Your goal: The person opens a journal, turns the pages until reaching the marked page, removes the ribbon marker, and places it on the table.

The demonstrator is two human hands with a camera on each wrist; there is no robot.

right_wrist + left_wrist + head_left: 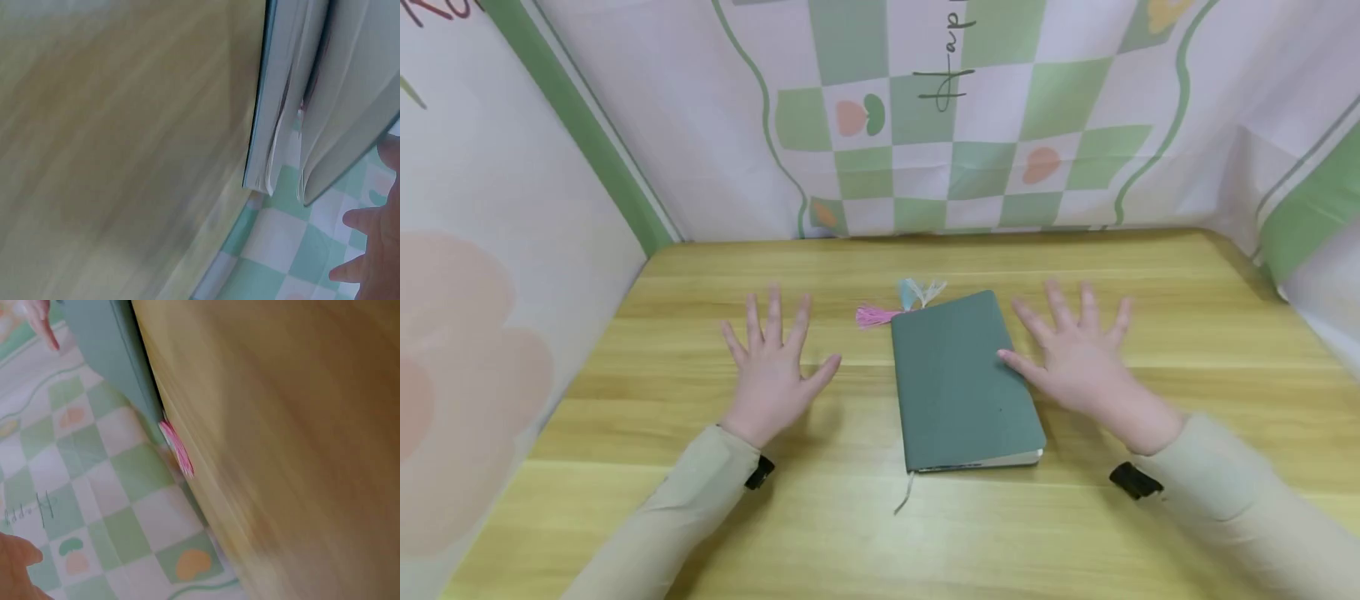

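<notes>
Right hand [1081,364] and left hand [770,377] splayed, gripping nothing, flanking the notebook [966,383]. I'd best handle its parted pages [353,81] lightly, from the right.

The notebook [966,383] is grey-green, one tassel [875,316] pink, the cloth [981,117] green-and-white checked.

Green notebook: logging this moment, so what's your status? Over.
Left hand spread, apart from notebook. Right hand spread, thumb at notebook's edge, contact unclear. Notebook lying on table, pages gaping. No obstruction seen.
</notes>
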